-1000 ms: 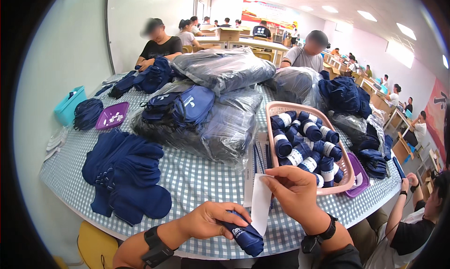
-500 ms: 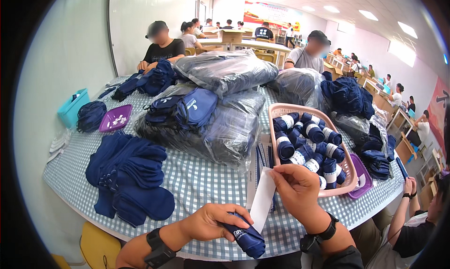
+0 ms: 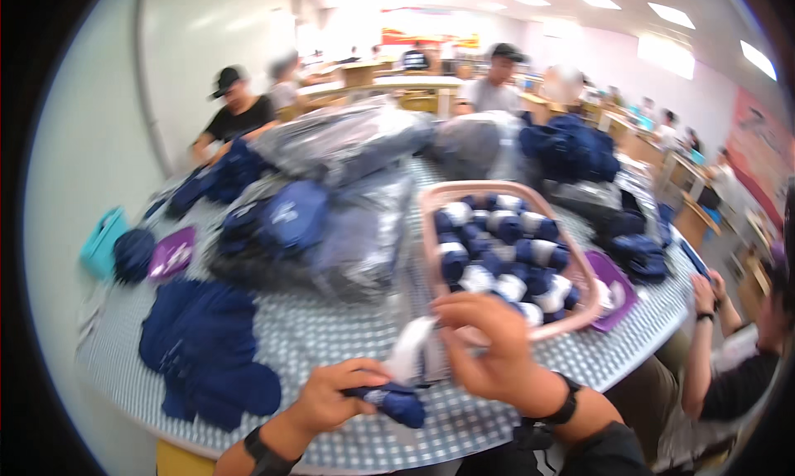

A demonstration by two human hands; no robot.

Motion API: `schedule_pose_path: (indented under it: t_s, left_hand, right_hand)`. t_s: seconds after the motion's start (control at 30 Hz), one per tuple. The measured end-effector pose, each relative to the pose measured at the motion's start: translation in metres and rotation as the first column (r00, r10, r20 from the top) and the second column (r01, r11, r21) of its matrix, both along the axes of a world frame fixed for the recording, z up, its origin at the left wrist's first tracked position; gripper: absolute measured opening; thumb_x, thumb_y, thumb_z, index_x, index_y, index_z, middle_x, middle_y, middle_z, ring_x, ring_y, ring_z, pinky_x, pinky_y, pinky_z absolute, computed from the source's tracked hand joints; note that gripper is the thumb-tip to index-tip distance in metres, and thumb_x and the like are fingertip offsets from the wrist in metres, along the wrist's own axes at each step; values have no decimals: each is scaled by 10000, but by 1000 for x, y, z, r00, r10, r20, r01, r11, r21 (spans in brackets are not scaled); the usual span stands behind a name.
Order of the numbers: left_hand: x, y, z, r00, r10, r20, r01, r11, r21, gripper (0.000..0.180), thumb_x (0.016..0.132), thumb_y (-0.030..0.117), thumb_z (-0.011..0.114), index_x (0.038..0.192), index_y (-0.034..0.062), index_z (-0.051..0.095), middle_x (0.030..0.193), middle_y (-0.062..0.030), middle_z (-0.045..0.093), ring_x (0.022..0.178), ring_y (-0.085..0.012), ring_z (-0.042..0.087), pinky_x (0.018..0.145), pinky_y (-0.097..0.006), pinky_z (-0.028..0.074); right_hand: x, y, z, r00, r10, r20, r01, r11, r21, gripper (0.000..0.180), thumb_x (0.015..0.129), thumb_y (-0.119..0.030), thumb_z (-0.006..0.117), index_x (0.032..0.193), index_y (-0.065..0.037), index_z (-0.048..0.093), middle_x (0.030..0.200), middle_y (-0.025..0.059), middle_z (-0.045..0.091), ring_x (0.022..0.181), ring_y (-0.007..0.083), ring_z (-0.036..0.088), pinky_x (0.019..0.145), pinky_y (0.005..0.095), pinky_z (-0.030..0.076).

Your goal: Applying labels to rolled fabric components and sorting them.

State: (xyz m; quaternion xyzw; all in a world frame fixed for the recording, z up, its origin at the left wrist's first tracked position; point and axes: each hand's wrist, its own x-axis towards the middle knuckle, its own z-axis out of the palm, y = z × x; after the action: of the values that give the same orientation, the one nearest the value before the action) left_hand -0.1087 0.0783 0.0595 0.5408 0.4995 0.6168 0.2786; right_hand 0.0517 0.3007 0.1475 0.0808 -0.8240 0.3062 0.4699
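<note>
A rolled navy fabric bundle lies in the grip of my left hand, over the table's near edge. From it a white paper strip curves up to my right hand, which pinches its far end. Motion smears the strip and the fingertips. Just beyond my right hand stands a pink basket full of navy rolls with white bands. Left of my left hand, flat navy fabric pieces are spread in a heap.
Plastic-wrapped navy bundles fill the table's middle. Purple trays and a teal bin stand around the sides. A checked cloth covers the table. Co-workers sit across, and one person's hands are close at the right.
My view has turned right, so the scene sits further left. The strip, straight before, now bends between my hands. The roll is held more level.
</note>
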Motion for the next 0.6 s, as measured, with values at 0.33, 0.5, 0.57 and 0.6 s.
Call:
schedule_pose_path:
  t_s: [0.33, 0.5, 0.57, 0.6]
  left_hand:
    - [-17, -5, -18, 991, 107, -76, -117, 984, -136, 471, 942, 282, 780, 1262, -46, 671, 1161, -90, 710, 1027, -189, 659, 890, -291, 501]
    - [-18, -5, -26, 969, 213, 123, -190, 966, -174, 416, 957, 211, 753, 1255, -66, 663, 1135, -114, 725, 970, -205, 696, 861, -308, 553]
    - [-20, -7, -25, 941, 189, 280, -137, 971, -198, 406, 939, 125, 751, 1274, -66, 624, 1133, -142, 715, 965, -206, 700, 832, -283, 563]
    - [-22, -8, -24, 917, 182, 354, -114, 972, -205, 410, 930, 82, 750, 1283, -66, 604, 1131, -157, 710, 963, -207, 702, 818, -270, 569]
  right_hand:
    - [16, -26, 4, 863, 503, 49, -495, 860, -122, 284, 851, -141, 717, 1104, -31, 652, 860, 117, 657, 788, 313, 663, 658, 418, 526]
    - [21, -44, -17, 865, 501, 29, -479, 807, 346, 185, 859, -214, 679, 963, -64, 648, 870, 109, 624, 769, 299, 655, 636, 418, 526]
    - [20, -52, -30, 860, 509, 41, -462, 740, 488, 173, 862, -243, 664, 906, -77, 646, 874, 106, 612, 762, 294, 651, 626, 418, 526]
    - [18, -54, -36, 856, 514, 52, -455, 703, 546, 175, 864, -258, 656, 878, -83, 645, 876, 104, 605, 758, 291, 650, 622, 418, 526]
